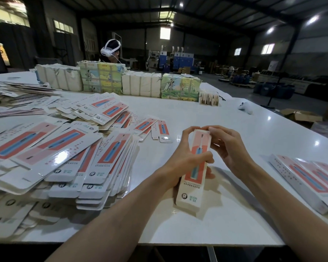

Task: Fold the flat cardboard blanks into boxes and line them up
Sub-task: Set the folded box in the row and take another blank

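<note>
A wide white table fills the view. On its left side sprawls a large, loose heap of flat blanks, white card printed with a red and pink panel and a blue toothbrush. Along the far edge stand bundled stacks of other packaging, with a person wearing a white headset behind them. At the right edge lie finished boxes, side by side and touching. In the centre, one folded box is held lengthwise, far end raised and near end low by the table. What it holds cannot be seen. The left grip wraps around its middle, thumb across the printed front. The right grip pinches the far end, fingertips meeting those of the left.
</note>
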A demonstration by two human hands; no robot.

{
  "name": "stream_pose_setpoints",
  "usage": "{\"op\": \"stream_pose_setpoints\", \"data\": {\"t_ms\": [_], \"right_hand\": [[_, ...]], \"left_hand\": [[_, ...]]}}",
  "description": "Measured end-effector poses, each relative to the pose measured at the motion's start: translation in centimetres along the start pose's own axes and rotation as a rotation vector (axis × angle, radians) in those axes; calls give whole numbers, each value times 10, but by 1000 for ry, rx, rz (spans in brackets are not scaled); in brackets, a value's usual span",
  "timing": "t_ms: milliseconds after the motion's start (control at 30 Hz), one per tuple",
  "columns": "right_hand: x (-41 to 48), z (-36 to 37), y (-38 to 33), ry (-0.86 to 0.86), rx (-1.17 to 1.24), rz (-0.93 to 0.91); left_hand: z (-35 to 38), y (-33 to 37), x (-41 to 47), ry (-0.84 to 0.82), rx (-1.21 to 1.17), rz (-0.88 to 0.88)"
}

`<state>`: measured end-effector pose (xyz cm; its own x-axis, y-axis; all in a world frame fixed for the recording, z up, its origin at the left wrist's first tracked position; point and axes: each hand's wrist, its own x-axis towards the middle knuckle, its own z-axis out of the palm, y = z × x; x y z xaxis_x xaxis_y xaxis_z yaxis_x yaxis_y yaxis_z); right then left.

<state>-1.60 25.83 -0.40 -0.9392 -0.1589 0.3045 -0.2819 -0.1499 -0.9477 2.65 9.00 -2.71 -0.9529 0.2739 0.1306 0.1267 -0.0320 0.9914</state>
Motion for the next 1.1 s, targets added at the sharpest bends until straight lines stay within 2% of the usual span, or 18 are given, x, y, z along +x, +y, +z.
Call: {"op": "stream_pose_setpoints", "data": {"t_ms": [200, 467, 833, 900, 1000, 1100], "right_hand": [[-4, 6, 4, -22, -93, -69], [-5, -2, 2, -52, -49, -33], [-4, 3, 10, -6, -148, -116], [-3, 4, 10, 38, -261, -154], [-4, 5, 14, 70, -560, -267], [-6, 5, 18, -8, -682, -345]], "left_hand": [[-4, 2, 1, 69, -22, -4], [-2, 1, -2, 35, -33, -25], [-1, -3, 5, 61, -134, -47], [1, -4, 8, 74, -189, -60], [0, -4, 11, 105, -275, -93], [-3, -5, 11, 123, -375, -93]]}}
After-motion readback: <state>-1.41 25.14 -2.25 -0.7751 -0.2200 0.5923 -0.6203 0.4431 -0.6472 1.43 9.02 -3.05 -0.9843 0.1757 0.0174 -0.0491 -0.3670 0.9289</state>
